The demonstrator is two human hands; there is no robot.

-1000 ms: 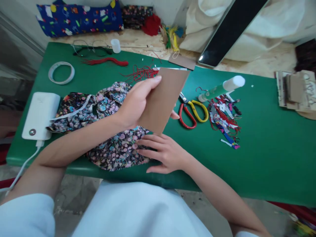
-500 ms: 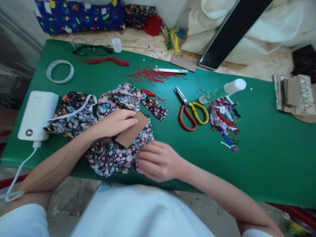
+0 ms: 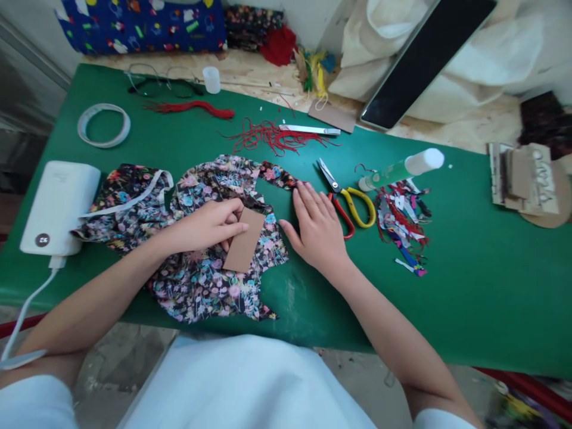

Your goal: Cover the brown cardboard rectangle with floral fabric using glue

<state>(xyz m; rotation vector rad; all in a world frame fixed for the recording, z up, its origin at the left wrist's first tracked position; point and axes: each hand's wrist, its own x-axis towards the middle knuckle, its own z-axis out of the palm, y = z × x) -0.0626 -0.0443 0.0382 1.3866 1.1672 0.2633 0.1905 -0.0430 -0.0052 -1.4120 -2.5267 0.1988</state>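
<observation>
1. head view: nearest the person, the floral cloth (image 3: pixel 210 292) spreads in loose folds on the green table (image 3: pixel 469 286), close to its near edge. it looks light, soft and limp, likely to shift and crumple; a flat palm or a pinch on a doubled fold would suit it, since the cut edges may fray.

2. the left hand (image 3: pixel 205 226) is over this cloth, its thumb and curled fingers pinching the cardboard piece (image 3: pixel 248 244) near its upper left.

3. the cardboard piece lies above the cloth's right part; whether the two touch cannot be told. it should be light, rather stiff and not slippery, though a hard bend could crease it; its long edges look the surest hold.

4. the right hand (image 3: pixel 315 232) is palm down, fingers stretched out and grasping nothing visible, tips at the end of a narrow floral strip (image 3: pixel 277 174), which looks flimsy and easiest pinned under fingertips.

5. just beside that hand are the scissors (image 3: pixel 360 208), one handle partly covered by it.

6. farther off lie tangled red threads (image 3: pixel 263 136).
</observation>
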